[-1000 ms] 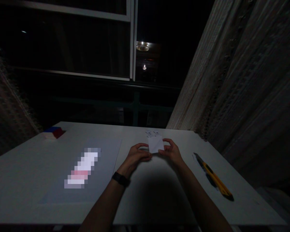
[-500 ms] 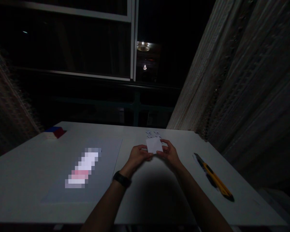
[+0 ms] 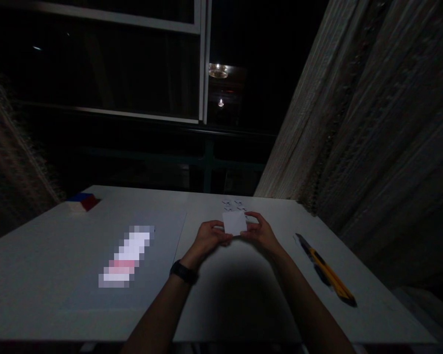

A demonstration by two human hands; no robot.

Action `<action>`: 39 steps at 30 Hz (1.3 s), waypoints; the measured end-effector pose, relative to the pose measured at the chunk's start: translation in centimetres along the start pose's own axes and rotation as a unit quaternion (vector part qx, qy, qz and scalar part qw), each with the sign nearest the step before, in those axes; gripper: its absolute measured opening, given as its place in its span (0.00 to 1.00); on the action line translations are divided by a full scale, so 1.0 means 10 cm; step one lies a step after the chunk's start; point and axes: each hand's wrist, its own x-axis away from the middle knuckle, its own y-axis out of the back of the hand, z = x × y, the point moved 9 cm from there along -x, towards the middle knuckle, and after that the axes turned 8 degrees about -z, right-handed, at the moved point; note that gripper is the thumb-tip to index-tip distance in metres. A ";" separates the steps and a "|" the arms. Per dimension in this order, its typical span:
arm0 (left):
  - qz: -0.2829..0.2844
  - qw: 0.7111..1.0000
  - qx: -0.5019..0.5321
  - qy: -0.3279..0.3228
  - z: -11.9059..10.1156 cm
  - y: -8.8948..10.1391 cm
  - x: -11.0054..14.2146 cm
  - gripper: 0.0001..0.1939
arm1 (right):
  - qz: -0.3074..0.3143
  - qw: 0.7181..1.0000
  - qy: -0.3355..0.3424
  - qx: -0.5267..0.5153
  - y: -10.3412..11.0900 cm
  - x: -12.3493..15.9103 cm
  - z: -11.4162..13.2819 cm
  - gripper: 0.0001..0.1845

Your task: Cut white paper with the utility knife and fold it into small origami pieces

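A small square of white paper (image 3: 235, 222) is held upright just above the white table (image 3: 243, 285), pinched between both hands. My left hand (image 3: 207, 238) grips its lower left edge with closed fingers; a dark watch sits on that wrist. My right hand (image 3: 259, 231) pinches its right side, thumb and fingers curled round the edge. Just behind the paper, several tiny paper scraps (image 3: 233, 203) lie on the table.
A yellow and black utility knife (image 3: 327, 270) lies at the right. A large sheet (image 3: 96, 265) with a blurred item on it covers the left side. A red and blue block (image 3: 81, 201) sits at the far left corner. A curtain (image 3: 372, 123) hangs at the right.
The paper has turned slightly in my fingers and now sits squarer; both hands stay in nearly the same spot.
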 end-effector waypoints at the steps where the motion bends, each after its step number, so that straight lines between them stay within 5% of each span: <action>1: 0.000 1.000 0.003 0.000 -0.01 0.01 0.00 0.22 | -0.008 1.000 0.003 0.003 0.03 -0.01 0.01 0.40; 9: -0.024 1.000 -0.009 -0.005 -0.04 0.13 -0.06 0.22 | -0.074 0.996 0.010 -0.057 0.33 -0.06 0.09 0.35; 16: 0.022 0.995 -0.101 -0.016 0.02 -0.03 0.00 0.14 | -0.018 0.997 -0.021 -0.073 -0.06 0.03 -0.02 0.41; 23: -0.024 0.999 0.044 -0.010 0.01 0.16 -0.10 0.18 | -0.170 0.980 0.028 -0.101 0.33 -0.03 0.01 0.33; 30: 0.049 0.991 0.105 0.066 0.13 -0.08 -0.02 0.26 | -0.079 0.993 0.016 -0.091 -0.09 0.04 -0.06 0.25; 34: 0.015 0.999 0.009 0.035 0.08 0.03 -0.05 0.22 | -0.110 0.988 0.010 -0.108 -0.01 0.04 -0.08 0.24; 39: 0.070 0.986 -0.148 0.013 0.08 -0.01 -0.01 0.12 | -0.128 0.989 0.000 -0.075 0.07 0.03 -0.06 0.28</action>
